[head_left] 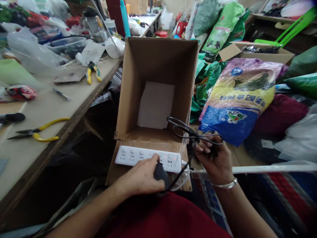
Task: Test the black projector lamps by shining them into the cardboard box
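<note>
A white power strip (128,155) with several sockets and switches lies on the cardboard box's front flap; red lights glow near its right end. My left hand (146,173) is closed around a black power adapter (162,175), held over the strip's right half. Whether its prongs sit in a socket is hidden. To the right, my right hand (214,158) grips a bundled black cable (184,127), whose loops reach over the box's front right corner. A black lead runs down from the bundle toward the adapter.
The open cardboard box (133,69) has a pale sheet (156,105) inside. On the left workbench (81,96) lie yellow-handled pliers (47,130), cutters (92,72) and a small pen-like tool (61,94). A printed feed bag (242,96) and other sacks crowd the right.
</note>
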`<state>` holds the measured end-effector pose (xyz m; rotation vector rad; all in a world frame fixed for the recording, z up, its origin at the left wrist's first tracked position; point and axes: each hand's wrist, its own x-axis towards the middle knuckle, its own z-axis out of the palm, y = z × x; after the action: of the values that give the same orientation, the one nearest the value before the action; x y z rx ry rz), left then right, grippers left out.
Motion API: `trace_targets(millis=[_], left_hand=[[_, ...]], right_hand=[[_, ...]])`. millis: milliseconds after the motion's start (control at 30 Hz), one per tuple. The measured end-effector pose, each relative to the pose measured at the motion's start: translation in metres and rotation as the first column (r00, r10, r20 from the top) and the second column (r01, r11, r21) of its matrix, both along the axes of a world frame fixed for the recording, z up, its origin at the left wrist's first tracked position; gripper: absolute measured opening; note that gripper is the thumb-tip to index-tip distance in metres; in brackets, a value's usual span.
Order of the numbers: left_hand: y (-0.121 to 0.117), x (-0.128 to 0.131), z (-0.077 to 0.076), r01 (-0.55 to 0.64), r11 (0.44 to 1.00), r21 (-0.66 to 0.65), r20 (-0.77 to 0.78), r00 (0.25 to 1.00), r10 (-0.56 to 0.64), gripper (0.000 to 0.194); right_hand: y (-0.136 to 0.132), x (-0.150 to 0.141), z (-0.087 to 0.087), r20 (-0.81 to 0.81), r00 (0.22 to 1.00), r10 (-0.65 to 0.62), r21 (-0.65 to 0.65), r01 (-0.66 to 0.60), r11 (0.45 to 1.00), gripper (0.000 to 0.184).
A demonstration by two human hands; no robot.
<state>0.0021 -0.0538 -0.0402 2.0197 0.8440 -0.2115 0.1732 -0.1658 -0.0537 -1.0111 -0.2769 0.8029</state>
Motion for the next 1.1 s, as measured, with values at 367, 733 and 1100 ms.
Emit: trace_targets(millis=[367,733,1100], left_hand=[[0.002,-0.072,-0.051,-0.163,0.665,-0.729,0.123,0.925,0.360,0.043],[-0.024,-0.064,-0.063,-0.009,0.225,-0.974,0.126,0.805,0.580,0.050],[0.002,-0.066,-0.014,-0.133,0.697,-0.705,0.285,0.847,0.450,0.045]], right_hand=[[0.006,-0.075,-0.096,0.077,0.919,0.386,-0.469,-0.308,0.828,0.039],[-0.004,-0.071,-0.082,0.310,0.920,0.242,-0.566,-0.026,0.824,0.031],[-0.011,-0.006,-0.085,0.417,0.803,0.425,-0.489,-0.196,0.850,0.026]])
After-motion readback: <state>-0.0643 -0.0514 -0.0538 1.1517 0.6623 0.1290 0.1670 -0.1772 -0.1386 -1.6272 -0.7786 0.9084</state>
